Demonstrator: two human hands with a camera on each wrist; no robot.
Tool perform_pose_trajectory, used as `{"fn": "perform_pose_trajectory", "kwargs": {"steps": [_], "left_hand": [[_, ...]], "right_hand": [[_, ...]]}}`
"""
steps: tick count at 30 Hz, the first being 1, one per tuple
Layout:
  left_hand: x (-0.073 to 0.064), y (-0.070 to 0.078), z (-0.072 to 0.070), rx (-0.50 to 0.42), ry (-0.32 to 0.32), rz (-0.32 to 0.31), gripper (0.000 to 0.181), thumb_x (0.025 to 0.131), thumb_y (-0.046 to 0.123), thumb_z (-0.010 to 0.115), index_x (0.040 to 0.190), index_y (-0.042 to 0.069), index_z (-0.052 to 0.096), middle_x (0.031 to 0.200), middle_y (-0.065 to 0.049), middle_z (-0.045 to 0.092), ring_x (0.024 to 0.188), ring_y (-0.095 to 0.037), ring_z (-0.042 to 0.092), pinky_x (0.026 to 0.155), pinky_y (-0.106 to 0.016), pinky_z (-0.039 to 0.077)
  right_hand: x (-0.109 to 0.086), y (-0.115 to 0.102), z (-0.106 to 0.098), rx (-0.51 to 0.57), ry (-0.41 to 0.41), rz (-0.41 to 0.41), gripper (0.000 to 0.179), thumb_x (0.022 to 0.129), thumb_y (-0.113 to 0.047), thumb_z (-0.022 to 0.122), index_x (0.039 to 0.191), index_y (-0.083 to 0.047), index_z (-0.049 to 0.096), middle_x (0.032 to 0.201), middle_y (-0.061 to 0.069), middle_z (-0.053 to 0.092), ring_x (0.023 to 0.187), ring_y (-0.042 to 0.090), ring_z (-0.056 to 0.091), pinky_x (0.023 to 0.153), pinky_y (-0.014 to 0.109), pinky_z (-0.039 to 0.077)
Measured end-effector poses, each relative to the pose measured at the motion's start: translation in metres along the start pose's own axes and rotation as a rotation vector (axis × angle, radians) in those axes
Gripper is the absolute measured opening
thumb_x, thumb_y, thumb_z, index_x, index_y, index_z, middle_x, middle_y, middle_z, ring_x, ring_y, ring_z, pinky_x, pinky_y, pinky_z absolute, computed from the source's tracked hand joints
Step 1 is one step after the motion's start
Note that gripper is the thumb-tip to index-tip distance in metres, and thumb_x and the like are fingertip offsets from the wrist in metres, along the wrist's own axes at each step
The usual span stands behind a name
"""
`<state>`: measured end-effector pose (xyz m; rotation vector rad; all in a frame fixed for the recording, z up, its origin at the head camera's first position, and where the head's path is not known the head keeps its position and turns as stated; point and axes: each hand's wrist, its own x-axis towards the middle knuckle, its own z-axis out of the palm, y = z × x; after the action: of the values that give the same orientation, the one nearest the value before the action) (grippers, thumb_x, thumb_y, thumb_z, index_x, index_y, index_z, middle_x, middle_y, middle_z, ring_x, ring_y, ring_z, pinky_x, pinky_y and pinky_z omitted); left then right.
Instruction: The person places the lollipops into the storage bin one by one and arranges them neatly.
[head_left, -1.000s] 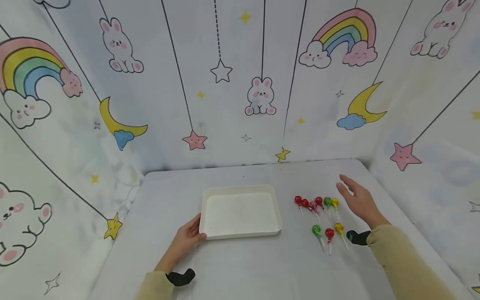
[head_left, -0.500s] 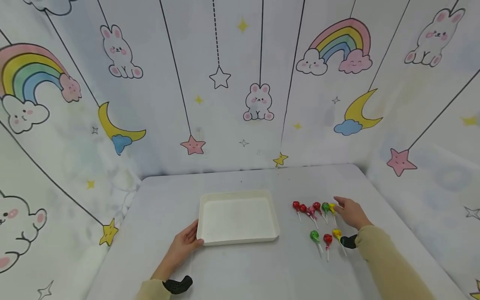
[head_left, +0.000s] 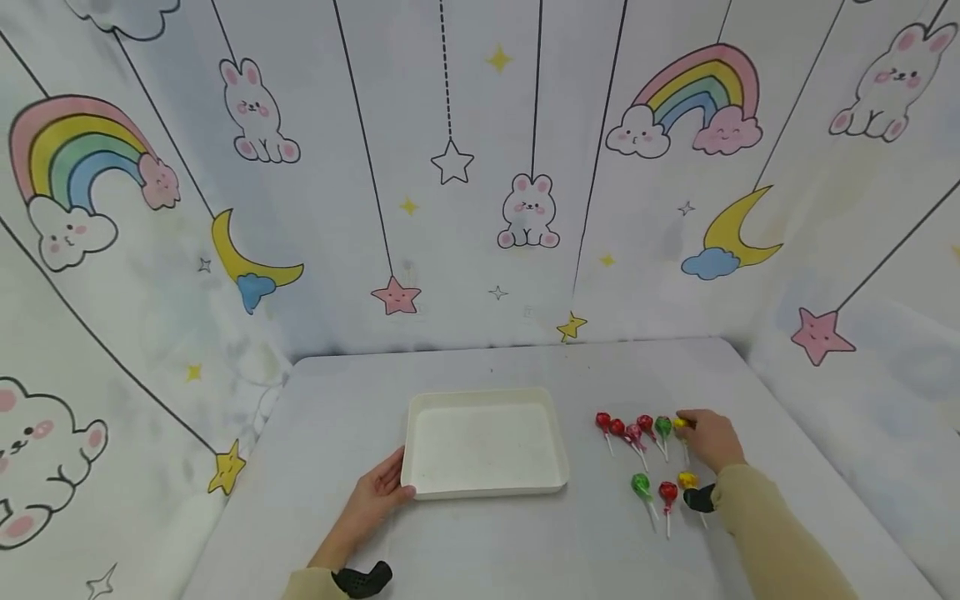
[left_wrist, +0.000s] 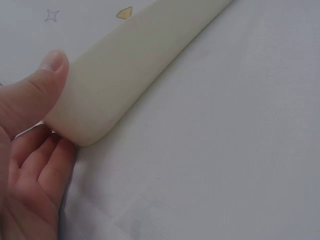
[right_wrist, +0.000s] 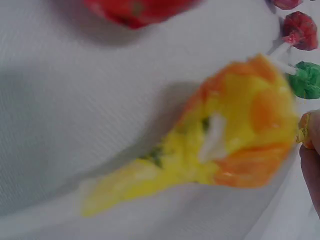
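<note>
Right grip (head_left: 712,438) pinching rear yellow lollipop (head_left: 679,424), right of white tray (head_left: 487,442); best lifted clear of green lollipop (head_left: 663,426). Left grip (head_left: 371,497) pinching tray corner.

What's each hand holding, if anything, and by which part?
Left hand: white tray, by its near left corner. Right hand: far yellow lollipop, by its head.

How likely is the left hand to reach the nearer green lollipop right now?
Probably not: the left hand holds the white tray by its near left corner, and the nearer green lollipop lies beyond the tray's right side.
</note>
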<state>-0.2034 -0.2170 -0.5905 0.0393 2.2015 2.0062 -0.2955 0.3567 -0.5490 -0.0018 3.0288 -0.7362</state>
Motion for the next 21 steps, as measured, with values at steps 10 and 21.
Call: {"fn": "perform_pose_trajectory", "kwargs": {"steps": [10,21], "left_hand": [[-0.002,0.0,-0.004,0.016,0.0,-0.004,0.08,0.093,0.008,0.074,0.159,-0.002,0.03,0.165,-0.021,0.03,0.153,-0.036,0.028,0.114,-0.021,0.042],[0.001,-0.001,-0.002,-0.027,-0.04,0.017,0.082,0.093,0.006,0.075,0.159,-0.005,0.028,0.166,-0.024,0.027,0.154,-0.037,0.027,0.116,-0.024,0.041]], "right_hand": [[0.015,-0.054,-0.041,0.071,0.116,-0.106,0.037,0.101,-0.009,0.064,0.132,0.009,0.062,0.12,0.032,0.069,0.104,0.045,0.068,0.087,0.057,0.061],[0.044,-0.194,-0.007,0.244,0.031,-0.216,0.034,0.1,-0.014,0.067,0.132,-0.003,0.069,0.124,0.018,0.073,0.108,0.032,0.069,0.093,0.047,0.061]]}}
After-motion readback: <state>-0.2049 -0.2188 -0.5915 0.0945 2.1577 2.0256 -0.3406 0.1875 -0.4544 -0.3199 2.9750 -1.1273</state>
